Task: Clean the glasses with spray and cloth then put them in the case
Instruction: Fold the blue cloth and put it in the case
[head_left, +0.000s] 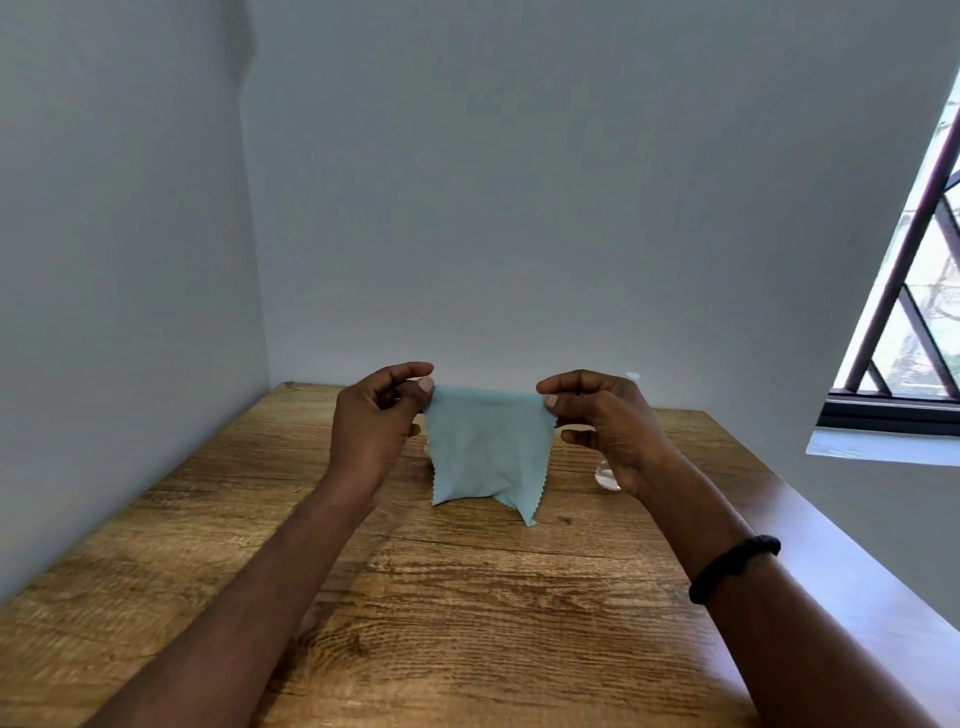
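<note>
Wooden worktop (467, 613), window (914, 291) at right. Left hand (371, 426) and right hand (608, 426) pinch the top corners of the teal cloth (483, 452) in curled fingers (410, 370), hanging it over the worktop; the right hand half-hides a clear bottle (607, 475).

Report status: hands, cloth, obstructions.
Both pinching: left hand, right hand, one top corner of cloth each. Cloth hangs spread over table. Glasses, case not in view; clear object partly hidden behind right hand.

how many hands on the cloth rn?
2. Left hand pinches the top-left corner of the cloth; right hand pinches the top-right corner. It hangs between them. Neither is hidden.
</note>
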